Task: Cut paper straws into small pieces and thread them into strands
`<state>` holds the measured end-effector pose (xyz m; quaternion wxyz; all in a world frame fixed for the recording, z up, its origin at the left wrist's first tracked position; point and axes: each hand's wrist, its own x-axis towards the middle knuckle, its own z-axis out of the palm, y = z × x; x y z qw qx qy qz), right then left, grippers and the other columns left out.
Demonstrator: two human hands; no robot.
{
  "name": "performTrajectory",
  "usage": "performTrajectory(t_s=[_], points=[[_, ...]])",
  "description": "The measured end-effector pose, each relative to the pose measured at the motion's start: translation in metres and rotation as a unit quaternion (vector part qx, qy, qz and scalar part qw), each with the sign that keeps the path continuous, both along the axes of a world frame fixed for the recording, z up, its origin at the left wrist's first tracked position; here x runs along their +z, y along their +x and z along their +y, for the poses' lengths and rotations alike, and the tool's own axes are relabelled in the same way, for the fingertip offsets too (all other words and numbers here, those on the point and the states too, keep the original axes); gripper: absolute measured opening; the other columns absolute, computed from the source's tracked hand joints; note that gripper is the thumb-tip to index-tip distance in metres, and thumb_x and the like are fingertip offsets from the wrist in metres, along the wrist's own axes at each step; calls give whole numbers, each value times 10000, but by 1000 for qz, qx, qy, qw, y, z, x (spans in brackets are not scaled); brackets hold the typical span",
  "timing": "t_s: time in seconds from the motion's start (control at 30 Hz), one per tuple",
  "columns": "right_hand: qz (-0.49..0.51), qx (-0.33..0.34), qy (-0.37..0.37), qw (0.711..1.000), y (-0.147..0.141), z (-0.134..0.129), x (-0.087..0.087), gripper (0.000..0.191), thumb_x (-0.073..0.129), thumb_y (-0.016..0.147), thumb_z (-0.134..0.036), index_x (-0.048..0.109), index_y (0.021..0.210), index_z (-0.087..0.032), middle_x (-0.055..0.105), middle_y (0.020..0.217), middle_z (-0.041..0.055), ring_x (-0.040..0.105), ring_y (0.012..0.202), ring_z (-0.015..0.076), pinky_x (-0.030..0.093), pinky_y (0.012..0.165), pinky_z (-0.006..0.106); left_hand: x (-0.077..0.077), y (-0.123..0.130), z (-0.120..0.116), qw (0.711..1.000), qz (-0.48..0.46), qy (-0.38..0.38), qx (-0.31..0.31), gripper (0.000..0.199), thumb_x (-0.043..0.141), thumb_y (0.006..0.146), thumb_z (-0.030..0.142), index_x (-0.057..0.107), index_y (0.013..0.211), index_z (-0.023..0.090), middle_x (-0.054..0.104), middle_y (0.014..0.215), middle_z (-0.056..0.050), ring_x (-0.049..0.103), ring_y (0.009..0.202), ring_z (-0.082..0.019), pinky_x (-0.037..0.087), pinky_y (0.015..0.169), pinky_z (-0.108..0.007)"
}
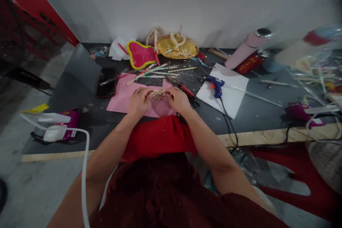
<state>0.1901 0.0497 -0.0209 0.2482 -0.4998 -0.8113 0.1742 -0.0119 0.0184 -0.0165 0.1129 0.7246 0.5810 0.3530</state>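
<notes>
A clump of small beige, wood-like pieces [158,94] is between my hands, over a sheet of pink paper [120,100]. My left hand [139,102] has its fingers curled in at the clump's left side. On the opposite side, my right hand [178,99] is closed with thumb and fingertips at its edge. Whether the pieces are joined together, I cannot tell. Red-handled pliers [189,92] lie just beyond my right hand. Several printed paper-wrapped sticks [156,71] are spread behind the paper. A red cloth [160,135] covers the table edge before me.
A blue glue gun [217,87] with a black cord rests on a white board [236,98] at right. The phone [106,82] lies left. Behind are a yellow basket [167,52], pink flask [247,47] and red can [251,62]. A white cable [84,171] crosses the left edge.
</notes>
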Motion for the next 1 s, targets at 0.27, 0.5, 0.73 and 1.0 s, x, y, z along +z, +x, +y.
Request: performTrajectory(t_s=[0.27, 0.5, 0.73, 1.0], points=[[-69, 42, -1, 997, -4, -6, 0, 283, 502, 876, -175, 679, 1093, -217, 635, 1084, 75, 594, 955, 197, 470, 835, 320, -2, 3, -1, 1000, 7, -4, -21, 196, 553, 867, 174, 682, 1013, 199, 692, 1008, -67, 625, 959, -200, 515, 890, -345], [-63, 30, -2, 998, -6, -5, 0, 221, 508, 861, -156, 687, 982, -201, 635, 1046, 71, 598, 920, 196, 475, 818, 328, -6, 2, 1, 1000, 2, 7, -30, 184, 560, 868, 204, 687, 1001, 199, 695, 982, -73, 628, 938, -207, 519, 874, -363], [-75, 16, -7, 997, -10, -7, 0, 209, 521, 864, -167, 682, 992, -205, 633, 1082, 83, 605, 922, 207, 483, 786, 327, -5, 3, 1, 999, 5, -13, -30, 196, 566, 850, 195, 696, 998, 202, 686, 975, -72, 626, 879, -195, 528, 812, -329], [-47, 24, -6, 999, -6, -5, -2, 204, 495, 881, -155, 666, 982, -202, 634, 1087, 74, 595, 957, 201, 476, 827, 320, -5, 3, 1, 999, -14, -28, -25, 190, 563, 856, 201, 679, 1005, 184, 691, 969, -68, 622, 814, -170, 524, 761, -304]])
